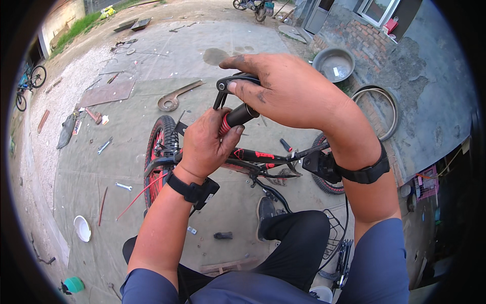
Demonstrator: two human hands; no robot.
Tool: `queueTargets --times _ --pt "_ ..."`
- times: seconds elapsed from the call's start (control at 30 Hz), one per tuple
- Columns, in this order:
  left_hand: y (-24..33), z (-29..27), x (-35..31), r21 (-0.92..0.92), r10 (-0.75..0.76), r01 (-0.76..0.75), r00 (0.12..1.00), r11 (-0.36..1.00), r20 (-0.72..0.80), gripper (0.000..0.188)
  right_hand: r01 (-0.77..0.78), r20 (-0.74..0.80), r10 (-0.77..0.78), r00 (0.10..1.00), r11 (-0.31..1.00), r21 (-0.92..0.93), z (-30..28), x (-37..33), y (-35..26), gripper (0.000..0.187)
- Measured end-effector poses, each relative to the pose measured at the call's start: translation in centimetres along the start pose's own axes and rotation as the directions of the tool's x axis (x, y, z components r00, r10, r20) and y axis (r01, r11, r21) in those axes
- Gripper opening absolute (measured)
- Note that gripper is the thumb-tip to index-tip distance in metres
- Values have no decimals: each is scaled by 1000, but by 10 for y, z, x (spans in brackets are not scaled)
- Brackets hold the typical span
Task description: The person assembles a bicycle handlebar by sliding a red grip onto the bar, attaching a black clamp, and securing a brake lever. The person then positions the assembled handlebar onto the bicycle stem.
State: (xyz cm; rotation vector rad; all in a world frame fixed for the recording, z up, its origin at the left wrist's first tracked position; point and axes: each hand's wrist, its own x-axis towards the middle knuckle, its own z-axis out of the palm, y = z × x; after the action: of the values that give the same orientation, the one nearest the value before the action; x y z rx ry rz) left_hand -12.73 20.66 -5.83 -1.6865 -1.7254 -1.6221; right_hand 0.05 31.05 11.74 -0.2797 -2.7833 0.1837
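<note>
My left hand [205, 141] is closed round a black tube [244, 113] with red rings at its lower end. Over its upper end, my right hand [288, 88] is closed on a black folding hex key tool [223, 84], with the thumb pressed along its body. A dark key points down from the tool toward my left fingers; its tip is hidden. Beneath my hands stands a black and red bicycle frame [253, 154], with a knobby, red-spoked wheel [161, 129] on the left. Whether the tube joins the frame cannot be seen.
Spanners [105, 145], a large metal ring-ended tool [174, 99] and a white bowl [82, 228] lie left. A black-handled tool [286, 145] lies beyond the frame. Right are a grey basin [334, 64], a loose tyre [391, 114] and a wire basket [331, 233] near my leg.
</note>
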Motion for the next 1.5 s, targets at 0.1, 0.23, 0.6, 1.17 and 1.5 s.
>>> queueTargets --times 0.1,0.23,0.6,1.17,1.5 --pt "0 0 1 2 14 -14 1000 1000 -9 30 -58 -2 59 998 982 181 1 -2 3 37" --pt "0 0 1 -28 -2 2 1000 1000 0 29 -39 -78 68 995 946 323 7 -5 5 37" --pt "-1 2 -1 -38 -38 39 999 999 13 30 158 -371 -104 923 980 120 -21 7 -4 38" --pt "-1 2 -2 -26 -15 16 1000 1000 9 32 103 81 493 866 -335 936 119 -130 60 76" --pt "-2 2 -1 11 31 -31 999 999 13 33 283 -17 555 832 -398 873 152 -104 15 51"
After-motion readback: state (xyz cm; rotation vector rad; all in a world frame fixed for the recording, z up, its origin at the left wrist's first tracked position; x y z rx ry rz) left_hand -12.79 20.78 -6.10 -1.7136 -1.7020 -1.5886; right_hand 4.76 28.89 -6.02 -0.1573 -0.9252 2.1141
